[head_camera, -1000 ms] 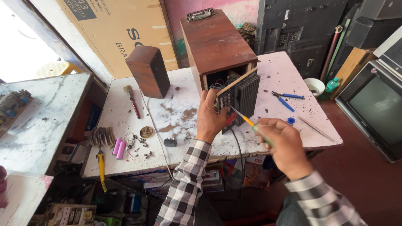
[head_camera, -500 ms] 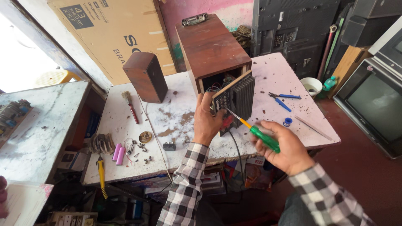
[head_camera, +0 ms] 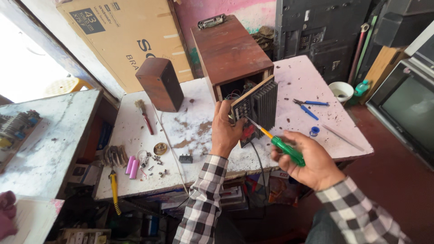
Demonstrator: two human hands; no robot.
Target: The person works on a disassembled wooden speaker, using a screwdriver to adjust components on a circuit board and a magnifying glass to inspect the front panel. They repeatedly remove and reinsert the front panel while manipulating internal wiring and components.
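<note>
In the head view, your left hand (head_camera: 226, 131) grips the black finned rear panel (head_camera: 257, 108) hanging from the open back of the large brown wooden speaker box (head_camera: 228, 54) at twelve o'clock on the stained white table (head_camera: 194, 131). Your right hand (head_camera: 312, 158), at four o'clock from the panel, is closed around a green-handled screwdriver (head_camera: 282, 147) whose tip touches the panel. Blue-handled pliers (head_camera: 307, 106) lie at three o'clock, a small brown speaker (head_camera: 159, 85) at ten.

Single head-worn view, looking steeply down and forward from above the white worktable (head_camera: 312, 86), which is filling mid-frame. Both forearms are entering from 6 o'clock, close to the lens. The cardboard box (head_camera: 131, 40) is lying farther off at 11 o'clock, the television (head_camera: 409, 113) at 3 o'clock.
</note>
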